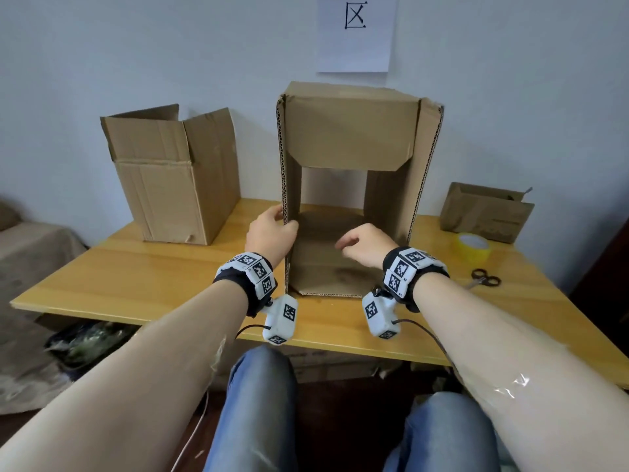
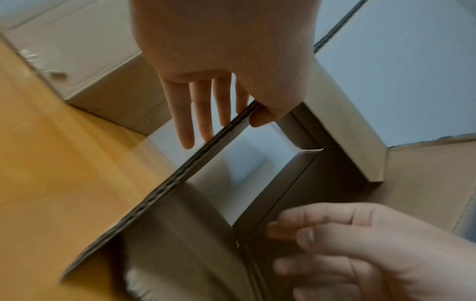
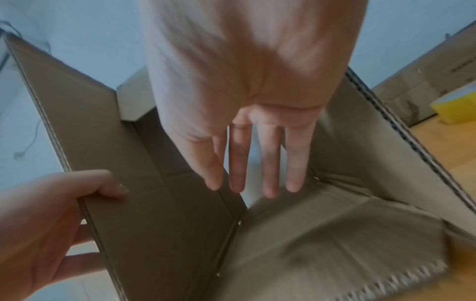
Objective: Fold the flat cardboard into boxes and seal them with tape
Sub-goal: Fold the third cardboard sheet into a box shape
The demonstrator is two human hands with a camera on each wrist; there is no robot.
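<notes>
A large cardboard box (image 1: 350,131) lies on its side on the wooden table (image 1: 136,267), its open end facing me and its flaps spread. My left hand (image 1: 272,229) pinches the edge of the left flap (image 3: 144,203), thumb inside and fingers outside; the left wrist view shows this grip of the left hand (image 2: 229,124). My right hand (image 1: 357,241) hovers inside the opening above the bottom flap (image 3: 335,234). Its fingers (image 3: 268,183) are straight and hold nothing. A yellow tape roll (image 1: 473,247) lies to the right of the box.
A second, upright cardboard box (image 1: 173,178) with open top flaps stands at the back left. A smaller cardboard piece (image 1: 486,212) sits at the back right against the wall. Black-handled scissors (image 1: 485,278) lie near the table's right edge. My knees are under the front edge.
</notes>
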